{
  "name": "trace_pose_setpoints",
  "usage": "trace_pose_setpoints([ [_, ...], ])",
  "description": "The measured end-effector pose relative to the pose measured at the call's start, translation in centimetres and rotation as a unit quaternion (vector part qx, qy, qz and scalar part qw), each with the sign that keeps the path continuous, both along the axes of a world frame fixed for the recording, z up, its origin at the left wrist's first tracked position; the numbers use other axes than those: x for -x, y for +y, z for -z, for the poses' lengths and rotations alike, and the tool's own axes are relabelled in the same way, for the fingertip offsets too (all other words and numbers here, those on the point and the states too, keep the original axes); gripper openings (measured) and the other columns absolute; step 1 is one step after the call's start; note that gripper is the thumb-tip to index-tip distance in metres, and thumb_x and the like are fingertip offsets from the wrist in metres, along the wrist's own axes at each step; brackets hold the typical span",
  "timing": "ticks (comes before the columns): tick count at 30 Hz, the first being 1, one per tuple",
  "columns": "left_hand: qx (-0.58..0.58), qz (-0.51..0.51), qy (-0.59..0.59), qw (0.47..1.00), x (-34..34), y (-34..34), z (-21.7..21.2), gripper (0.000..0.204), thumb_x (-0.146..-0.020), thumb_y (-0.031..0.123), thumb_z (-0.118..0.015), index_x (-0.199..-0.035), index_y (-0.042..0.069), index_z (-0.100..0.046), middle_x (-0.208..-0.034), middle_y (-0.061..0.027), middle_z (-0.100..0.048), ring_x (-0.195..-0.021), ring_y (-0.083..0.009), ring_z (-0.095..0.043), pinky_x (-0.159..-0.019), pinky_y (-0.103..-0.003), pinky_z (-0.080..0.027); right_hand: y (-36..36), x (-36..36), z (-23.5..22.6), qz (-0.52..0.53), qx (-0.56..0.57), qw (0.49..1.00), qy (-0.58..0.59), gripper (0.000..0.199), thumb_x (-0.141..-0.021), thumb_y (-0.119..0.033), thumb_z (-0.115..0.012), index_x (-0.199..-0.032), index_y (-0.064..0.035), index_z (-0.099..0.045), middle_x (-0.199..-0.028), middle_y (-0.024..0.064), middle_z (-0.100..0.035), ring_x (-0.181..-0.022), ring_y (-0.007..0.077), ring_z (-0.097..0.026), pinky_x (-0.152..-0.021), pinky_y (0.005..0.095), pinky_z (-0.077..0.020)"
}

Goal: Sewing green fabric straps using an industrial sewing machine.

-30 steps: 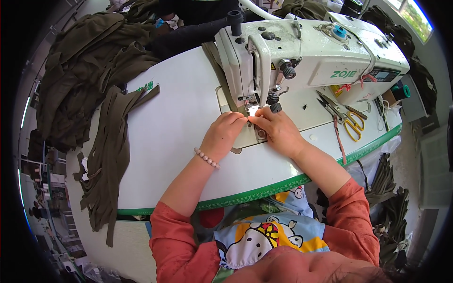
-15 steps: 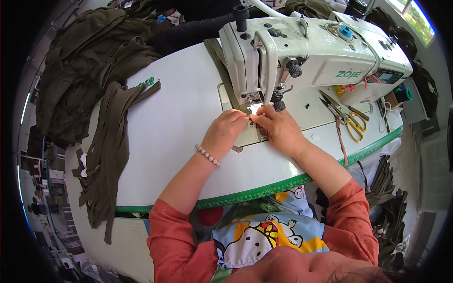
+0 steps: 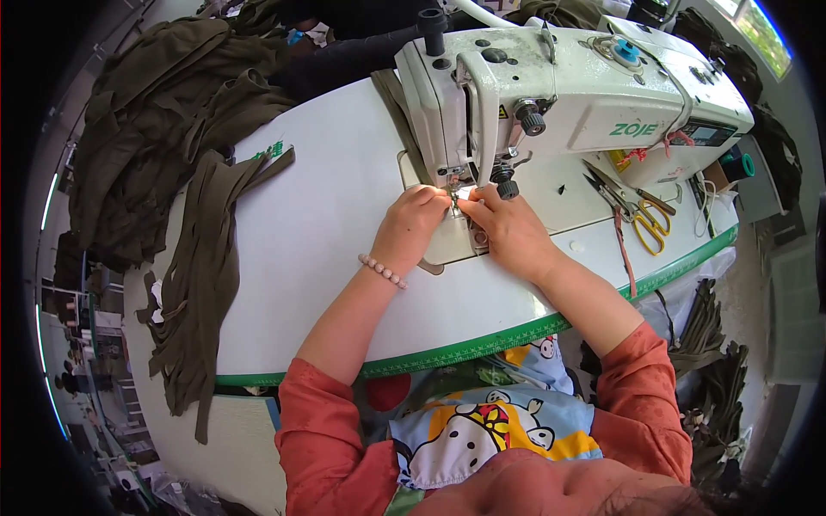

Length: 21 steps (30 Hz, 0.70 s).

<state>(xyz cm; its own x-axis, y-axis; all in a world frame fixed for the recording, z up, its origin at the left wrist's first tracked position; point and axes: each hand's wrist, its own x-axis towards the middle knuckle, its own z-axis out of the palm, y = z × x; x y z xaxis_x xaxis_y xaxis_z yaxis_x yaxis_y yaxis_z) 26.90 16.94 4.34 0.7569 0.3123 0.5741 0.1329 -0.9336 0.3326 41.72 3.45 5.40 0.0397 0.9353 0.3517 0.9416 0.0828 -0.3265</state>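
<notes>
Under the head of a white sewing machine (image 3: 559, 86), an olive-brown fabric strip (image 3: 399, 107) runs along the machine's left side toward the needle area (image 3: 456, 191). My left hand (image 3: 409, 225), with a beaded bracelet at the wrist, is closed on the strip's near end just left of the needle. From the right, my right hand (image 3: 511, 230) meets it, thumb and forefinger pinched at the same end beside the presser foot. The fingers cover most of that end. Both hands rest low over the metal needle plate (image 3: 443, 249).
Olive-brown strips (image 3: 200, 284) hang over the table's left side, beside a big heap of like fabric (image 3: 151, 138). Yellow-handled scissors (image 3: 651, 230) and a reddish cord (image 3: 625, 254) lie right of my right hand. A green measuring tape (image 3: 456, 351) edges the white table (image 3: 301, 241).
Both hands have shifted slightly away from me, closer under the needle, with the strip's end between them. The whole view has tilted a little.
</notes>
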Motion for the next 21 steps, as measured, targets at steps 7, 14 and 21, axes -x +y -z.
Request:
trace_pose_setpoints([
  [7, -0.006, 0.012, -0.001, 1.0, -0.1, 0.3, 0.1, 0.013, -0.079, 0.001, -0.065, -0.09, 0.005, -0.061, -0.094, -0.0035, -0.063, -0.094, -0.0227, -0.061, -0.081, -0.033, -0.055, 0.1, -0.1, -0.1, -0.002, -0.011, 1.0, 0.011, 0.048, -0.07, 0.005, -0.06, -0.117, -0.0053, -0.061, -0.114, 0.0116, -0.056, -0.099, 0.0317, -0.057, -0.086, 0.0392, -0.0468],
  [14, 0.002, 0.01, -0.006, 1.0, -0.3, 0.1, 0.0, 0.018, -0.074, -0.001, -0.068, -0.09, 0.007, -0.065, -0.092, -0.0035, -0.066, -0.09, -0.0222, -0.064, -0.08, -0.034, -0.055, -0.1, -0.3, -0.2, 0.0, -0.013, 1.0, 0.017, 0.044, -0.069, 0.005, -0.06, -0.113, -0.0034, -0.061, -0.113, 0.0115, -0.056, -0.099, 0.0326, -0.056, -0.087, 0.0387, -0.0465],
  [21, -0.008, -0.006, -0.005, 1.0, -0.2, 0.4, 0.7, 0.018, -0.076, -0.002, -0.066, -0.091, 0.006, -0.065, -0.092, -0.0043, -0.065, -0.089, -0.0239, -0.062, -0.08, -0.035, -0.054, 0.2, -0.3, 0.7, -0.024, -0.054, 0.998, 0.022, 0.032, -0.074, -0.001, -0.059, -0.106, -0.0026, -0.063, -0.101, 0.0132, -0.058, -0.097, 0.0301, -0.052, -0.086, 0.038, -0.0457],
])
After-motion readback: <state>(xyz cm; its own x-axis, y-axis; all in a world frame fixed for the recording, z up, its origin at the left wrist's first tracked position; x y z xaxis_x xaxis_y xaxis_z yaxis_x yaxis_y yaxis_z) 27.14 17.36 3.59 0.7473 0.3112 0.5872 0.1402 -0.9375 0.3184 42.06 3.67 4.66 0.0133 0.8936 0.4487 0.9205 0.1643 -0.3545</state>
